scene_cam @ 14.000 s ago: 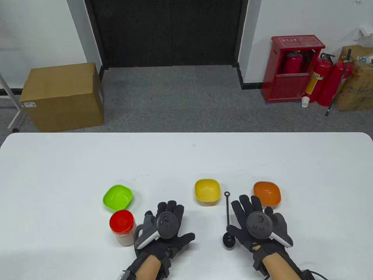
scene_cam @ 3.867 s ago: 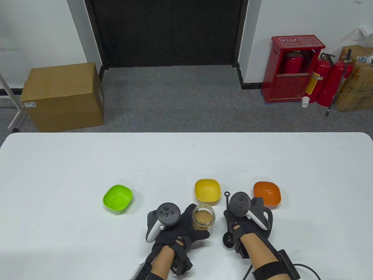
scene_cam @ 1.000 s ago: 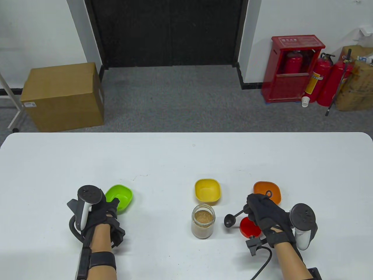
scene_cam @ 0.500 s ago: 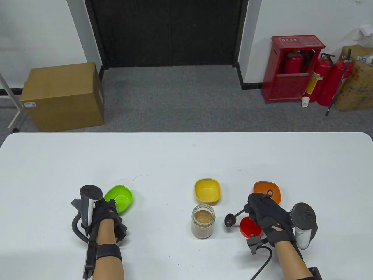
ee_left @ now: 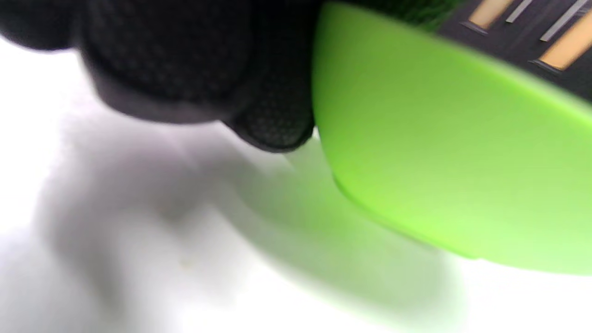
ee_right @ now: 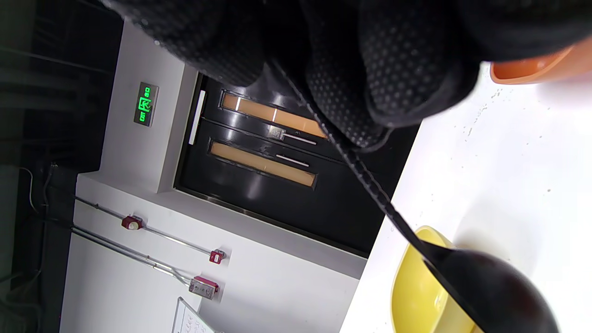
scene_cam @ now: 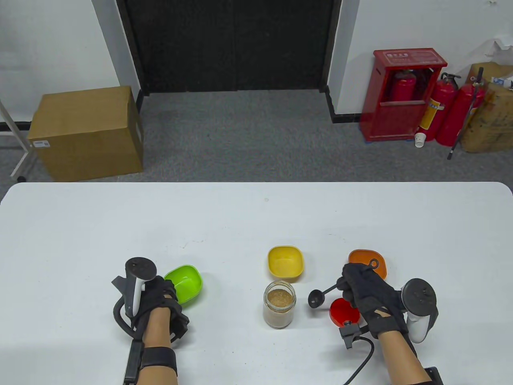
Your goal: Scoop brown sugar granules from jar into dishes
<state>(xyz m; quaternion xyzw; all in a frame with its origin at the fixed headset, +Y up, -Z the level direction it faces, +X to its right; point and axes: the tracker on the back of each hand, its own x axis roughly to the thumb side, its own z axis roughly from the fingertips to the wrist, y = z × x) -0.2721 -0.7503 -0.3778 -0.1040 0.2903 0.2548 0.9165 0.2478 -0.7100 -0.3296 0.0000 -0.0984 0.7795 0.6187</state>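
Observation:
The open glass jar (scene_cam: 279, 303) of brown sugar stands on the white table (scene_cam: 256, 216). My left hand (scene_cam: 162, 298) grips the green dish (scene_cam: 185, 282) at its near left rim; the dish also shows in the left wrist view (ee_left: 444, 152), held against my fingers (ee_left: 273, 115). My right hand (scene_cam: 366, 294) holds the black scoop (scene_cam: 320, 294) by its handle, bowl end just right of the jar, above the table. The scoop also shows in the right wrist view (ee_right: 490, 291). The yellow dish (scene_cam: 285, 262) sits behind the jar, the orange dish (scene_cam: 370, 260) behind my right hand.
The red jar lid (scene_cam: 342, 313) lies on the table under my right hand. A cable (scene_cam: 362, 361) trails from my right wrist along the near edge. Beyond the table's far edge are a cardboard box (scene_cam: 86, 132) and fire extinguishers (scene_cam: 445, 112).
My left hand has moved the green dish to the right, toward the jar. My right hand with the scoop has stayed nearly still beside the jar.

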